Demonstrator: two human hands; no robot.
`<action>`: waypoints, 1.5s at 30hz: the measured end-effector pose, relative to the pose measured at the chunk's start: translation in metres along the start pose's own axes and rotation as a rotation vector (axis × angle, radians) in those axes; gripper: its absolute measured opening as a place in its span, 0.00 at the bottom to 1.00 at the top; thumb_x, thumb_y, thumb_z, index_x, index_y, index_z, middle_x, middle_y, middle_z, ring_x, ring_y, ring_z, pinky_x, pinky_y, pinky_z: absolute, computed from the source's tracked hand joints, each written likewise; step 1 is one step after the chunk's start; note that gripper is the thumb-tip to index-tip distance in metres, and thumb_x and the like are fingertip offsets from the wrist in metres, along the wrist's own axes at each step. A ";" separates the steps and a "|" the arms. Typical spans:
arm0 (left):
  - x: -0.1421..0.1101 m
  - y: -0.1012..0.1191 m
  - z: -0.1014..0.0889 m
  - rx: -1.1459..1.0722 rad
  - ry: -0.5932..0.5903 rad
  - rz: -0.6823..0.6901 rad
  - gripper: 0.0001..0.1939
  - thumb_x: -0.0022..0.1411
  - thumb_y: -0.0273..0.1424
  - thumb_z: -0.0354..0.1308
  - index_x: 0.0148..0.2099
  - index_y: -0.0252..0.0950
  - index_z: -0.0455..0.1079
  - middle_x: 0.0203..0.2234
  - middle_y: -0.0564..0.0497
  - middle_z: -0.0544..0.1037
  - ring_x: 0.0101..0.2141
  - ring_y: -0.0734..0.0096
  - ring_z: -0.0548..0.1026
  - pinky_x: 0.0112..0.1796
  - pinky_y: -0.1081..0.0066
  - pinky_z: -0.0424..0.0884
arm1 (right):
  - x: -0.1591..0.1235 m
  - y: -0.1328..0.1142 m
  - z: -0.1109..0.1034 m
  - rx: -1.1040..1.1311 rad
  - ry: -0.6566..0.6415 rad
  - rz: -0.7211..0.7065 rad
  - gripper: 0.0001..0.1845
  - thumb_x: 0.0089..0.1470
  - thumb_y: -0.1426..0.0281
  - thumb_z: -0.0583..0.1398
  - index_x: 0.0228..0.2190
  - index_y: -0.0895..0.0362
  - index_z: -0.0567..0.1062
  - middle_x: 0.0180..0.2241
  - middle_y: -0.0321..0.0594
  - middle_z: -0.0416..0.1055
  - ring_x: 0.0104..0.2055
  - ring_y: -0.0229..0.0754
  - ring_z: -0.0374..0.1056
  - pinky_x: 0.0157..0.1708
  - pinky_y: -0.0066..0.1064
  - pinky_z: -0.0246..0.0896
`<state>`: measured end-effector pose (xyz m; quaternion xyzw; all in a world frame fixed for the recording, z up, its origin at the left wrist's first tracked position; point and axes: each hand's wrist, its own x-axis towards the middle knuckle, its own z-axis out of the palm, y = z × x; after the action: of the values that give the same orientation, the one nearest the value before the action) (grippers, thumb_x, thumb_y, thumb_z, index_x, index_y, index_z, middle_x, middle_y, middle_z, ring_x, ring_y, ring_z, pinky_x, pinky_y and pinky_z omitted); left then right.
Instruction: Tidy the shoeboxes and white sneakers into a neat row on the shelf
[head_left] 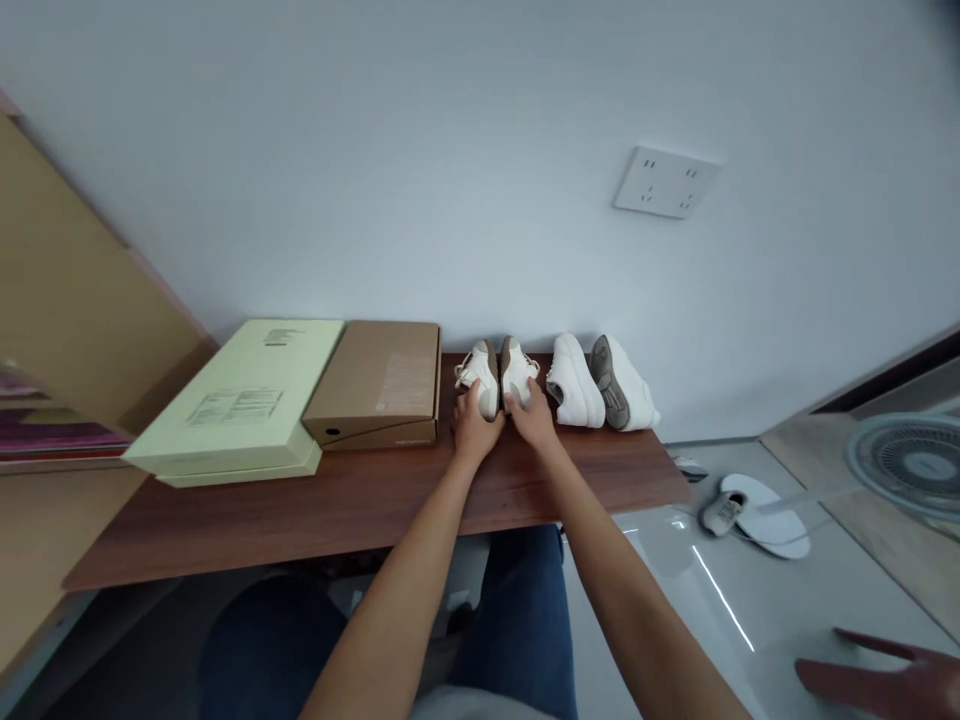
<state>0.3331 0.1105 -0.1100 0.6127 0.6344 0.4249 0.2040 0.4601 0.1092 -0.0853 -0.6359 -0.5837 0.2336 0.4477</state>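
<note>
Two white sneakers with grey-brown soles stand on the brown wooden shelf board, their soles turned toward each other. My left hand is closed on the heel of the left one. On the right one, a white sneaker, my right hand has its fingers wrapped round the near end. Just right of that hand is another pair: a white shoe and a tilted white shoe with a grey sole. My fingertips are partly hidden by the shoes.
A brown shoebox and stacked pale green boxes lie left of the sneakers. Behind is a wall with a socket plate. A fan and a loose shoe are at right. What looks like another person's hand shows lower right.
</note>
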 end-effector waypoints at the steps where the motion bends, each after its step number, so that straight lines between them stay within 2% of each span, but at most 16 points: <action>1: -0.001 0.000 -0.001 -0.003 -0.010 0.004 0.41 0.54 0.33 0.63 0.68 0.38 0.55 0.55 0.38 0.69 0.56 0.48 0.68 0.55 0.56 0.65 | 0.004 0.003 0.002 0.005 0.006 0.023 0.39 0.55 0.53 0.58 0.61 0.62 0.62 0.62 0.57 0.62 0.66 0.57 0.55 0.62 0.50 0.53; 9: -0.013 0.010 0.006 -0.042 -0.094 0.008 0.45 0.53 0.32 0.64 0.70 0.39 0.50 0.59 0.37 0.66 0.60 0.49 0.64 0.58 0.56 0.60 | 0.000 0.028 -0.014 0.056 0.101 0.040 0.33 0.51 0.57 0.61 0.56 0.59 0.69 0.56 0.53 0.68 0.64 0.58 0.58 0.63 0.54 0.51; 12: -0.028 0.013 -0.012 -0.053 -0.118 0.052 0.49 0.52 0.35 0.66 0.71 0.37 0.47 0.63 0.35 0.60 0.64 0.47 0.59 0.60 0.53 0.57 | -0.003 0.020 -0.022 0.045 0.135 0.088 0.31 0.49 0.58 0.64 0.53 0.57 0.72 0.53 0.53 0.68 0.62 0.59 0.60 0.62 0.56 0.53; 14: -0.044 0.008 -0.043 -0.037 -0.110 0.136 0.45 0.54 0.37 0.64 0.70 0.37 0.51 0.65 0.36 0.58 0.65 0.48 0.57 0.62 0.53 0.55 | -0.012 0.007 -0.025 -0.015 0.186 0.071 0.32 0.49 0.59 0.64 0.54 0.58 0.71 0.54 0.56 0.65 0.59 0.61 0.61 0.60 0.57 0.55; 15: -0.052 0.003 -0.063 -0.023 -0.088 0.186 0.39 0.58 0.37 0.61 0.69 0.38 0.55 0.65 0.38 0.59 0.65 0.51 0.58 0.62 0.54 0.56 | -0.020 -0.003 -0.024 -0.041 0.202 0.041 0.33 0.51 0.59 0.63 0.56 0.58 0.70 0.56 0.57 0.63 0.58 0.61 0.63 0.58 0.57 0.58; 17: -0.060 -0.010 -0.111 0.056 0.054 0.227 0.28 0.64 0.37 0.53 0.65 0.40 0.62 0.63 0.40 0.64 0.63 0.55 0.60 0.63 0.55 0.55 | -0.037 -0.028 -0.013 -0.046 0.166 -0.054 0.32 0.55 0.58 0.60 0.59 0.57 0.68 0.57 0.57 0.60 0.52 0.57 0.68 0.54 0.55 0.63; 19: -0.055 -0.025 -0.159 0.212 0.272 0.167 0.25 0.67 0.38 0.48 0.64 0.37 0.64 0.62 0.38 0.64 0.65 0.55 0.58 0.64 0.52 0.52 | -0.054 -0.057 0.011 0.027 0.001 -0.181 0.29 0.58 0.57 0.57 0.58 0.54 0.68 0.56 0.55 0.63 0.50 0.53 0.69 0.52 0.51 0.66; 20: -0.047 -0.032 -0.180 0.299 0.352 0.116 0.27 0.67 0.39 0.46 0.65 0.35 0.62 0.63 0.36 0.63 0.66 0.53 0.56 0.64 0.50 0.51 | -0.061 -0.070 0.027 0.062 -0.097 -0.245 0.27 0.59 0.56 0.57 0.57 0.53 0.69 0.56 0.53 0.64 0.53 0.53 0.68 0.54 0.50 0.65; 21: -0.037 -0.038 -0.196 0.393 0.378 0.066 0.28 0.68 0.39 0.45 0.65 0.33 0.62 0.64 0.35 0.62 0.67 0.50 0.53 0.64 0.46 0.48 | -0.065 -0.082 0.044 0.080 -0.174 -0.287 0.27 0.59 0.55 0.56 0.57 0.53 0.70 0.58 0.52 0.64 0.59 0.54 0.64 0.58 0.50 0.61; 23: -0.017 -0.047 -0.215 0.559 0.307 0.015 0.28 0.68 0.40 0.43 0.62 0.28 0.65 0.62 0.31 0.65 0.67 0.44 0.52 0.63 0.39 0.45 | -0.070 -0.099 0.079 0.085 -0.246 -0.248 0.31 0.60 0.52 0.55 0.60 0.54 0.67 0.62 0.52 0.61 0.67 0.56 0.52 0.63 0.53 0.53; 25: -0.004 -0.052 -0.220 0.680 0.189 0.021 0.31 0.68 0.43 0.42 0.61 0.25 0.66 0.60 0.28 0.67 0.66 0.40 0.53 0.62 0.37 0.43 | -0.071 -0.103 0.104 0.083 -0.267 -0.144 0.37 0.60 0.49 0.54 0.64 0.55 0.61 0.66 0.52 0.55 0.71 0.58 0.43 0.64 0.56 0.48; 28: -0.004 -0.054 -0.213 0.755 0.119 0.067 0.34 0.68 0.46 0.42 0.62 0.23 0.65 0.60 0.27 0.67 0.66 0.39 0.55 0.62 0.37 0.42 | -0.074 -0.095 0.117 0.104 -0.245 -0.073 0.40 0.60 0.46 0.53 0.66 0.53 0.56 0.68 0.51 0.50 0.72 0.57 0.40 0.64 0.58 0.46; 33: -0.021 -0.053 -0.200 0.736 0.158 0.111 0.36 0.67 0.49 0.42 0.63 0.23 0.64 0.60 0.26 0.67 0.65 0.39 0.56 0.62 0.37 0.43 | -0.081 -0.076 0.105 0.120 -0.168 -0.105 0.39 0.61 0.47 0.52 0.67 0.52 0.55 0.68 0.50 0.50 0.72 0.55 0.41 0.65 0.55 0.47; 37: -0.022 -0.050 -0.188 0.680 0.200 0.098 0.37 0.67 0.49 0.43 0.63 0.23 0.63 0.61 0.26 0.66 0.66 0.38 0.55 0.62 0.38 0.45 | -0.076 -0.072 0.099 0.106 -0.150 -0.156 0.37 0.63 0.50 0.51 0.66 0.54 0.55 0.68 0.53 0.51 0.71 0.55 0.45 0.64 0.54 0.49; 41: -0.020 -0.044 -0.175 0.601 0.223 0.012 0.37 0.66 0.48 0.46 0.65 0.22 0.60 0.63 0.26 0.63 0.66 0.38 0.53 0.62 0.37 0.44 | -0.072 -0.074 0.099 0.071 -0.100 -0.167 0.33 0.64 0.53 0.50 0.65 0.53 0.58 0.65 0.53 0.55 0.69 0.55 0.48 0.64 0.56 0.49; 45: -0.031 -0.041 -0.177 0.474 0.177 -0.035 0.38 0.66 0.47 0.47 0.68 0.24 0.54 0.66 0.27 0.56 0.68 0.41 0.47 0.63 0.39 0.44 | -0.084 -0.088 0.096 -0.061 0.039 -0.176 0.31 0.64 0.55 0.51 0.62 0.56 0.62 0.68 0.57 0.46 0.71 0.63 0.41 0.63 0.63 0.45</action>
<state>0.1755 0.0342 -0.0528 0.5926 0.7422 0.3129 0.0058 0.3167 0.0506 -0.0770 -0.5999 -0.6353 0.1629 0.4582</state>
